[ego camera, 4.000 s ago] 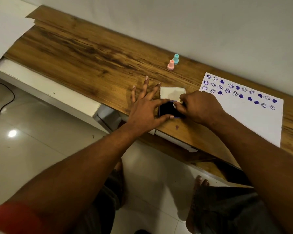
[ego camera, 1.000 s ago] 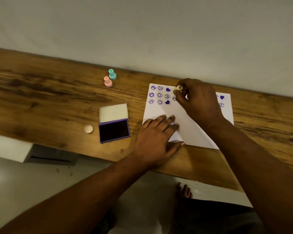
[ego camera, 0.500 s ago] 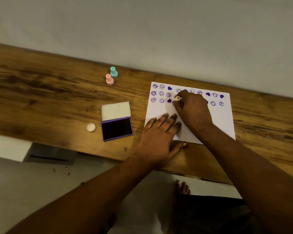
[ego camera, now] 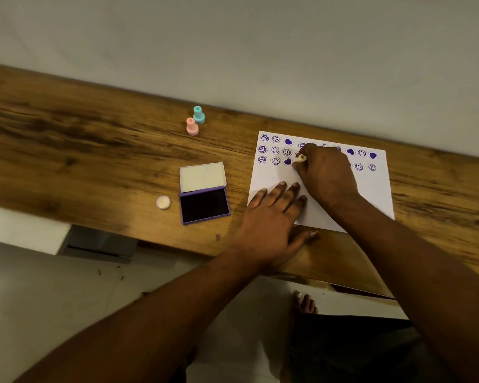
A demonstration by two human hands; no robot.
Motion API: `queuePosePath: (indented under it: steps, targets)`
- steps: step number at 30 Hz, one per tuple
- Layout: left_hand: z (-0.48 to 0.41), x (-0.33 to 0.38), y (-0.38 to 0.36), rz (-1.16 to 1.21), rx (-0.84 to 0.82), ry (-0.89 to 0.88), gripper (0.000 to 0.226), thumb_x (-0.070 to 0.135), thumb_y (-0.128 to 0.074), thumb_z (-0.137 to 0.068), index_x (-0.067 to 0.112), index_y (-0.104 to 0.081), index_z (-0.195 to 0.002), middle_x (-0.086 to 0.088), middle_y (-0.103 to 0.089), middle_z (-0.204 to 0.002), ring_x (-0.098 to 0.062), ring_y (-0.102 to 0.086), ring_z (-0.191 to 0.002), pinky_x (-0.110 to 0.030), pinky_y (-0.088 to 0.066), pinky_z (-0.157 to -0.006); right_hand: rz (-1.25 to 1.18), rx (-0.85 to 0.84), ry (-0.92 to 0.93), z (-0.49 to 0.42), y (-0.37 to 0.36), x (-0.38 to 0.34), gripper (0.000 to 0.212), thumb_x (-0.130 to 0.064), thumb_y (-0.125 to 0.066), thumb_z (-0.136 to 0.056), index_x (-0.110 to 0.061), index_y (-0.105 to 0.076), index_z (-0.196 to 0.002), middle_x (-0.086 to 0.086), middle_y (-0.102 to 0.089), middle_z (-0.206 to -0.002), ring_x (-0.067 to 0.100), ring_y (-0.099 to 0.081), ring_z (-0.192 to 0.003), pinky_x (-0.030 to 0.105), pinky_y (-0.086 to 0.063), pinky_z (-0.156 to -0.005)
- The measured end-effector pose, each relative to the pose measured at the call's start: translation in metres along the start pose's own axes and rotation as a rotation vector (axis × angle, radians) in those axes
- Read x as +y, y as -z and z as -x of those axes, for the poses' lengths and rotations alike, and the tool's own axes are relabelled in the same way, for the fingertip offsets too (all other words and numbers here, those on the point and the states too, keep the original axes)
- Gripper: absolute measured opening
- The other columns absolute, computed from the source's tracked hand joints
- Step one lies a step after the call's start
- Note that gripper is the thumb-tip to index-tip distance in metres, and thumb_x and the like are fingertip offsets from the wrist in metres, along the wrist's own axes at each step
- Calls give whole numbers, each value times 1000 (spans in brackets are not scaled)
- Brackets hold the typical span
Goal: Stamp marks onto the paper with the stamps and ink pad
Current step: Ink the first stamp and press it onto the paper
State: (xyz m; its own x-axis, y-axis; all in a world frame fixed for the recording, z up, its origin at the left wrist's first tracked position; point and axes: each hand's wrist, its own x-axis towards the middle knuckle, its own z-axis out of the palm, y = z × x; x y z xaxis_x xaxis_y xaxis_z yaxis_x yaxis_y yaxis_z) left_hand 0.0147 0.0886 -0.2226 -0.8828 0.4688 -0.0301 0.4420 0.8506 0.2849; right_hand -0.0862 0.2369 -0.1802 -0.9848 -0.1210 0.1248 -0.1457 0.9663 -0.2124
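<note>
**Q:** Where is the stamp?

**A:** In my right hand (ego camera: 327, 175). My fingertips pinch the small cream plastic stamp (ego camera: 301, 158), stem roughly upright, over the third row of the white paper sheet (ego camera: 371, 194), just right of a purple heart mark (ego camera: 288, 161). My fingers hide whether its face meets the paper.

**Q:** And the other hand?

**A:** My left hand (ego camera: 271, 217) lies flat, fingers straight, pinning the sheet's near left corner.

**Q:** Where is fresh ink?

**A:** Left of the sheet, on the brown wooden desk (ego camera: 94, 150). The open purple ink pad case (ego camera: 205, 205) is nearer my left hand, so I judge the right must cross over. Its white-lined lid (ego camera: 202, 176) is hinged back and the dark pad is bare. A pale round cap (ego camera: 163, 202) lies beside the case. A pink plastic stamp (ego camera: 192, 126) and a teal plastic stamp (ego camera: 198, 114) stand beyond it.
</note>
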Motion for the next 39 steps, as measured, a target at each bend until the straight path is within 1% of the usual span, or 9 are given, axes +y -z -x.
queuePosePath:
  steps: [7,9,11,13,15,24,30,36,39]
  targets:
    - [0,1,6,-10,-9,5,81,76,-21,-103,27,-29,-167,0,-20,-177,-23,-13,-164,-49,-12,-132,-78,-30,-38,4,10,-1,26,-32,-64,-98,-13,-75,-112,16,-77,-102,37,-69,-98,39,-50,-81]
    - [1,2,6,-22,-7,5,81,75,-20,-103,28,-29,-167,0,-19,-177,-23,-12,-164,-49,-12,-132,-409,85,-214,1,24,14,21,-30,-70,-95,-12,-78,-102,10,-78,-89,27,-72,-83,39,-55,-76]
    - [2,3,6,-31,-17,10,80,75,-20,-103,28,-26,-168,1,-15,-178,-22,-9,-165,-49,-11,-132,-929,201,-497,-7,43,37,17,-27,-73,-93,-11,-77,-90,-1,-71,-70,13,-63,-60,31,-53,-59]
    - [1,3,7,-42,-31,11,81,76,-18,-103,28,-24,-169,1,-12,-179,-21,-6,-165,-49,-10,-132,-1336,194,-710,-8,52,50,21,-26,-73,-96,-13,-70,-79,-5,-58,-59,9,-49,-48,24,-43,-48]
    - [1,4,7,-56,-38,15,83,77,-15,-102,28,-22,-169,1,-10,-179,-21,-5,-165,-49,-10,-132,-1509,132,-816,-6,49,51,20,-24,-72,-97,-12,-68,-81,-3,-55,-61,8,-46,-49,20,-41,-47]
    - [4,3,11,-44,8,13,84,77,-18,-102,28,-21,-169,0,-8,-179,-22,-3,-165,-49,-7,-133,-1498,12,-767,-6,37,32,22,-28,-73,-96,-12,-69,-82,-5,-61,-61,5,-54,-51,19,-48,-54]
    - [18,-8,34,44,200,32,77,74,-35,-102,25,-46,-161,0,-36,-171,-22,-29,-160,-51,-21,-129,-1493,1,-715,-10,35,14,17,-21,-73,-94,-12,-73,-79,-2,-65,-67,8,-55,-58,21,-49,-58]
    - [50,-60,74,222,507,158,54,60,-60,-101,25,-65,-141,5,-60,-151,-16,-51,-143,-52,-33,-120,-1290,-110,-393,-6,29,-38,12,-30,-78,-88,-20,-79,-82,-3,-74,-75,7,-62,-65,23,-50,-61]
    - [71,-99,93,256,601,295,47,56,-63,-100,24,-67,-135,5,-64,-144,-16,-56,-136,-54,-43,-112,-1165,-166,-229,0,27,-75,19,-30,-80,-88,-17,-78,-103,1,-77,-85,8,-67,-72,24,-51,-65]
